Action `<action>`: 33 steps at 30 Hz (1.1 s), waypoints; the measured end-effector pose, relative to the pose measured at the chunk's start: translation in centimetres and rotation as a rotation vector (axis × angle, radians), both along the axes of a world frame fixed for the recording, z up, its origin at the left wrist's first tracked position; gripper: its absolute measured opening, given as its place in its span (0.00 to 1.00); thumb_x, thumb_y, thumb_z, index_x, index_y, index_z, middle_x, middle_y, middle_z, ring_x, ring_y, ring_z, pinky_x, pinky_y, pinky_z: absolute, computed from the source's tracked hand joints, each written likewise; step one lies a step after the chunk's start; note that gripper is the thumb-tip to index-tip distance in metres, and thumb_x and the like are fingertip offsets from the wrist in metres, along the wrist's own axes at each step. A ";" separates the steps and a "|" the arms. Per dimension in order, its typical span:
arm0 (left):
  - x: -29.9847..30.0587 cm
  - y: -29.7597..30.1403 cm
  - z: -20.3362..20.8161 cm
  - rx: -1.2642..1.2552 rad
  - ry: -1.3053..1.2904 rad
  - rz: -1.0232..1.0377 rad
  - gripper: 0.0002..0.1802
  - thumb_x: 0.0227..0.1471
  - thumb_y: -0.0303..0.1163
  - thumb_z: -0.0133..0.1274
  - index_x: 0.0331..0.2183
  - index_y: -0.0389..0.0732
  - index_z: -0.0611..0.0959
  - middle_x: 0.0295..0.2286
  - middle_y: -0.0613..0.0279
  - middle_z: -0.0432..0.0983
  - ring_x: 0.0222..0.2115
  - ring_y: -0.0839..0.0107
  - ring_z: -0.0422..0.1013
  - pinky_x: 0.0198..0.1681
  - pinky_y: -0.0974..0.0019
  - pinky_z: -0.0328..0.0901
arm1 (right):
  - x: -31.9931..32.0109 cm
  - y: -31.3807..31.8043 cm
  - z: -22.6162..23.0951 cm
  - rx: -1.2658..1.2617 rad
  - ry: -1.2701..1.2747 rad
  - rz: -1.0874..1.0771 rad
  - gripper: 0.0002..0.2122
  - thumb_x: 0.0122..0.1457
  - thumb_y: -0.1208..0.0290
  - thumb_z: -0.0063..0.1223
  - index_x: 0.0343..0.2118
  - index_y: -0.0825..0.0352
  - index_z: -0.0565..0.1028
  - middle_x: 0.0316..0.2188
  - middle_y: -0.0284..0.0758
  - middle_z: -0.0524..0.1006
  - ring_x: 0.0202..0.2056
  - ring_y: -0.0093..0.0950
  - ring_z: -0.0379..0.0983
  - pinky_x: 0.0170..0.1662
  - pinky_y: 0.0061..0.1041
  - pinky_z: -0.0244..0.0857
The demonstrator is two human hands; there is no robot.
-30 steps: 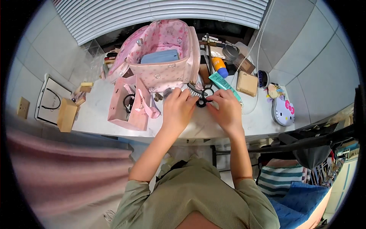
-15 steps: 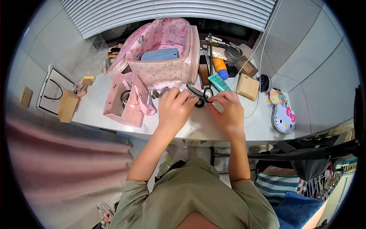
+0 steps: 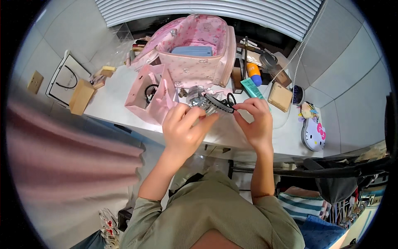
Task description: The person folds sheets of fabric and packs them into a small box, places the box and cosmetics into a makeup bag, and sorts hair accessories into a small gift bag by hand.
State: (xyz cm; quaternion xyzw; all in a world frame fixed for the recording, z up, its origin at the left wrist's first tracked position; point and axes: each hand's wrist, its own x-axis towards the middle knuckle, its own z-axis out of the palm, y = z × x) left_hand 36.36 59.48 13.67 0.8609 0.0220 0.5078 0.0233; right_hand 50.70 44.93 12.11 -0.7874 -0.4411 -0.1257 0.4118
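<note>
My right hand (image 3: 256, 122) pinches one end of a black toothed hair clip (image 3: 219, 103) between thumb and fingertips. The clip slants up to the left, just above the white tabletop. Beside its held end is a black loop like a hair tie (image 3: 231, 98); whether it is joined to the clip I cannot tell. My left hand (image 3: 186, 128) is curled close to the clip's teeth, fingertips drawn together; what they hold is hidden. Crinkled clear plastic (image 3: 197, 96) lies just beyond the left fingers. A pink paper bag (image 3: 143, 99) with a dark beaded band inside stands left of that hand.
Behind the hands stands an open pink cosmetic case (image 3: 190, 70) holding a blue box (image 3: 192, 50). To the right lie a teal tube (image 3: 252, 89), an orange bottle (image 3: 253, 71), a gold compact (image 3: 279, 96) and a white cat-shaped tin (image 3: 314, 135). A beaded blind cord (image 3: 295, 68) hangs there.
The view has turned, so the table's things sit further right. My left hand has drawn back a little from the clip, leaving more of it and the clear plastic showing. My right hand keeps its pinch.
</note>
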 end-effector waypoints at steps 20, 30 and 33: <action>-8.5 10.9 4.1 -0.191 -0.002 0.113 0.11 0.37 0.22 0.65 0.29 0.44 0.88 0.28 0.67 0.82 0.29 0.67 0.68 0.34 0.67 0.64 | -6.9 11.2 4.5 0.331 0.101 0.106 0.07 0.47 0.74 0.66 0.31 0.63 0.83 0.30 0.32 0.77 0.34 0.28 0.72 0.36 0.25 0.64; -7.6 14.5 3.2 -0.140 0.055 0.004 0.16 0.38 0.23 0.62 0.35 0.47 0.87 0.33 0.71 0.81 0.32 0.66 0.71 0.33 0.66 0.67 | -9.3 15.5 4.1 0.227 0.152 0.114 0.09 0.47 0.72 0.66 0.34 0.62 0.83 0.31 0.33 0.75 0.38 0.30 0.71 0.41 0.27 0.65; -8.2 14.8 3.4 -0.171 0.046 -0.011 0.20 0.39 0.20 0.59 0.38 0.47 0.86 0.34 0.70 0.81 0.31 0.66 0.71 0.34 0.65 0.68 | -10.0 15.6 3.8 0.242 0.149 0.049 0.10 0.47 0.71 0.66 0.35 0.61 0.83 0.32 0.33 0.75 0.40 0.33 0.70 0.45 0.29 0.64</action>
